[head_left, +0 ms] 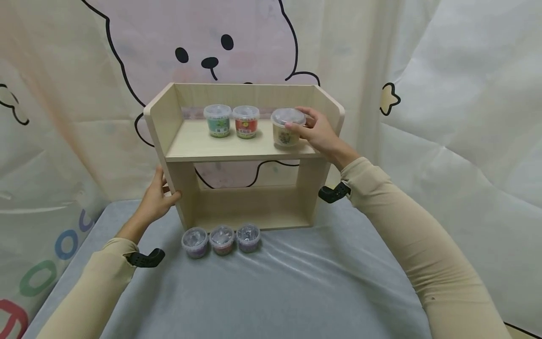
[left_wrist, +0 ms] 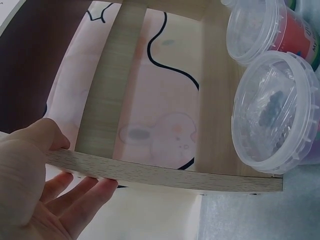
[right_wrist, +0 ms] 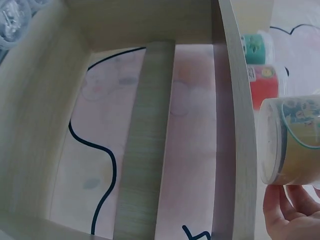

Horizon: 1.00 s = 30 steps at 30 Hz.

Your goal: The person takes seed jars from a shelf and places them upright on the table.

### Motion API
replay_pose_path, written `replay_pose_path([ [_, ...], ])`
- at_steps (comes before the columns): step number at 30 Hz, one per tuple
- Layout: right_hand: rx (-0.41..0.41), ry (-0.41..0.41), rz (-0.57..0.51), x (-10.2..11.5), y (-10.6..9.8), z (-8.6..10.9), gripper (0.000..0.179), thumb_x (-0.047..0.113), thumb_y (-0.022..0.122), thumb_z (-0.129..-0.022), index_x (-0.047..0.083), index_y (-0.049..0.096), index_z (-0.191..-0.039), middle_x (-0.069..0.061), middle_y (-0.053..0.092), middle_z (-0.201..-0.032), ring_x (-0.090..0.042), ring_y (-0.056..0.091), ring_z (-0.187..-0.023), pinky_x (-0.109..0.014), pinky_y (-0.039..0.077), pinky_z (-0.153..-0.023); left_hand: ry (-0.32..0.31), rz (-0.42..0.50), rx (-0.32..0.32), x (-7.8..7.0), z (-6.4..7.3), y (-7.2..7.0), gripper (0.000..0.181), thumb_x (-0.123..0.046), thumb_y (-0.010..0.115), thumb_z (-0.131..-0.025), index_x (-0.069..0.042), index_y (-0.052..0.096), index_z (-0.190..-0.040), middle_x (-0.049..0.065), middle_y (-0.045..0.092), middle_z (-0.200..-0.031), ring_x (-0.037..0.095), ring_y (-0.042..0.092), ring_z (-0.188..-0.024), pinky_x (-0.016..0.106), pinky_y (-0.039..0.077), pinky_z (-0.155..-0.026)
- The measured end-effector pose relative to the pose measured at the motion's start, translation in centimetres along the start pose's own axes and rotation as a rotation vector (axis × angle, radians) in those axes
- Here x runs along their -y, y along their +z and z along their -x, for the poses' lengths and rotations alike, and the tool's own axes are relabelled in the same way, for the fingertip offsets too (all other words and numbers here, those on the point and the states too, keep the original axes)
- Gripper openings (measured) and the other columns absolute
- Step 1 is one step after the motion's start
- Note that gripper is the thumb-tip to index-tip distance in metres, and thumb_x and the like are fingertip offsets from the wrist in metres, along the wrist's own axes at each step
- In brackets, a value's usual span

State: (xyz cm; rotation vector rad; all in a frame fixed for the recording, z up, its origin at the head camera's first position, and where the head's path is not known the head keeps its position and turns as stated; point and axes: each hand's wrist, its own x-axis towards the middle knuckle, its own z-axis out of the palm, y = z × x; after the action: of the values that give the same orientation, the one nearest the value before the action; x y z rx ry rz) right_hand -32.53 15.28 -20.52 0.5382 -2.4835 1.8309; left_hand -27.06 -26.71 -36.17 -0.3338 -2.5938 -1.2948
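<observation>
My right hand (head_left: 319, 134) grips a clear-lidded tub with a yellowish body (head_left: 285, 134) at the right of the wooden shelf's upper board. In the right wrist view the fingers (right_wrist: 292, 207) curl against the tub (right_wrist: 295, 140). To its left on that board stand a green-labelled tub (head_left: 218, 123) and a red-labelled tub (head_left: 246, 123). My left hand (head_left: 154, 200) holds the left side panel of the shelf (head_left: 179, 188); in the left wrist view the thumb lies on one face and the fingers (left_wrist: 90, 200) on the other.
Three small lidded tubs (head_left: 222, 239) stand in a row on the grey cloth-covered table (head_left: 271, 292), before the shelf's lower board (head_left: 250, 207). Behind the shelf hangs a curtain (head_left: 258, 42) printed with a bear.
</observation>
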Motion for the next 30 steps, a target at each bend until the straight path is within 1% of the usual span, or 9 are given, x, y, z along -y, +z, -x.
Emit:
replay_pose_path([
  [6, 0.021, -0.03, 0.0, -0.1, 0.1, 1.6, 0.068, 0.025, 0.067, -0.097, 0.017, 0.034, -0.157, -0.012, 0.05, -0.151, -0.023, 0.052, -0.131, -0.042, 0.043, -0.116, -0.014, -0.009, 0.004, 0.1, 0.0, 0.0, 0.098, 0.0, 0.059, -0.094, -0.033, -0.005, -0.161, 0.039, 0.029, -0.157, 0.065, 0.046, -0.13, 0.068, 0.056, -0.084],
  [11, 0.05, -0.065, -0.038, -0.1, 0.4, 2.8, 0.064, 0.019, 0.065, -0.096, 0.018, 0.038, -0.154, -0.013, 0.055, -0.143, -0.017, 0.056, -0.117, -0.031, 0.047, -0.103, -0.001, 0.001, 0.006, 0.2, 0.1, 0.0, 0.097, 0.0, 0.059, -0.094, -0.032, -0.003, -0.161, 0.04, 0.031, -0.155, 0.064, 0.047, -0.129, 0.065, 0.058, -0.081],
  [14, 0.079, -0.088, -0.048, -0.2, 0.5, 3.6, 0.063, 0.016, 0.065, -0.095, 0.017, 0.04, -0.154, -0.013, 0.058, -0.138, -0.014, 0.059, -0.111, -0.024, 0.049, -0.097, 0.009, 0.004, 0.005, 0.2, 0.2, 0.0, 0.096, 0.001, 0.059, -0.094, -0.03, -0.002, -0.161, 0.041, 0.033, -0.153, 0.065, 0.047, -0.128, 0.064, 0.059, -0.08],
  [17, 0.117, -0.111, -0.061, -0.3, 0.6, 4.2, 0.063, 0.013, 0.064, -0.095, 0.014, 0.039, -0.153, -0.01, 0.061, -0.131, -0.012, 0.062, -0.109, -0.021, 0.052, -0.094, 0.009, 0.004, 0.007, 0.2, 0.1, 0.0, 0.096, 0.002, 0.058, -0.094, -0.03, -0.002, -0.161, 0.042, 0.033, -0.153, 0.065, 0.048, -0.128, 0.065, 0.058, -0.081],
  [23, 0.177, -0.174, -0.083, -0.1, 0.8, 5.4, 0.061, 0.004, 0.064, -0.095, 0.007, 0.04, -0.151, -0.002, 0.065, -0.118, -0.011, 0.065, -0.105, -0.021, 0.056, -0.09, 0.003, 0.003, 0.011, 0.0, 0.1, -0.1, 0.098, 0.001, 0.058, -0.094, -0.032, -0.004, -0.162, 0.041, 0.031, -0.155, 0.064, 0.047, -0.129, 0.066, 0.057, -0.082],
  [26, 0.193, -0.178, -0.074, 0.1, 1.1, 6.1, 0.062, 0.001, 0.065, -0.093, 0.007, 0.041, -0.15, -0.002, 0.065, -0.116, -0.011, 0.066, -0.103, -0.022, 0.057, -0.089, 0.003, 0.002, 0.013, -0.1, 0.1, -0.1, 0.097, 0.001, 0.058, -0.094, -0.031, -0.004, -0.162, 0.041, 0.03, -0.155, 0.064, 0.047, -0.129, 0.066, 0.057, -0.082],
  [30, 0.216, -0.163, -0.034, 0.2, 1.6, 6.9, 0.063, 0.005, 0.068, -0.093, 0.008, 0.042, -0.151, -0.005, 0.065, -0.12, -0.011, 0.065, -0.105, -0.021, 0.055, -0.09, 0.007, 0.004, 0.012, -0.1, 0.0, -0.2, 0.097, 0.002, 0.058, -0.093, -0.03, -0.004, -0.161, 0.041, 0.03, -0.155, 0.064, 0.047, -0.129, 0.066, 0.058, -0.082],
])
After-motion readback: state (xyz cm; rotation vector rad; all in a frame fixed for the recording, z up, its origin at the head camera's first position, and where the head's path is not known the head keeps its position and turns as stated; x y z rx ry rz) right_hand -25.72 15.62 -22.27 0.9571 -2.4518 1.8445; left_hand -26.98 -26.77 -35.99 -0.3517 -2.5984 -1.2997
